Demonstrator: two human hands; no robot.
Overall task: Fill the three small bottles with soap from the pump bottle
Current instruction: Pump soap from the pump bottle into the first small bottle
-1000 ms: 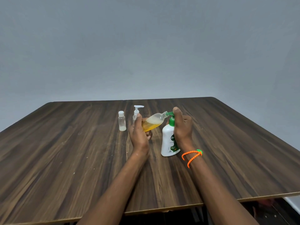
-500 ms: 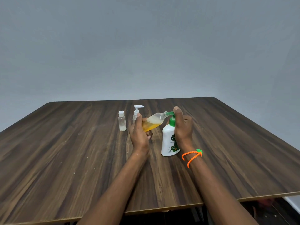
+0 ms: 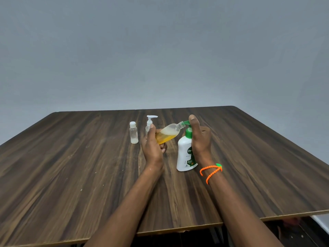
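My left hand [image 3: 152,145] grips a small clear bottle [image 3: 168,133], tilted with its open neck against the green spout of the pump bottle. Amber soap fills roughly its lower half. The white pump bottle [image 3: 185,155] with a green pump head stands upright on the table. My right hand [image 3: 200,138] wraps the pump bottle's far side, one finger on top of the pump head. A small capped clear bottle [image 3: 133,133] stands to the left. Beside it a small clear bottle with a white pump top [image 3: 149,122] stands partly behind my left hand.
Everything sits on a dark wood-grain table [image 3: 71,166] whose front edge runs along the bottom of the view. A plain grey wall [image 3: 160,50] rises behind it. An orange beaded band [image 3: 210,172] circles my right wrist.
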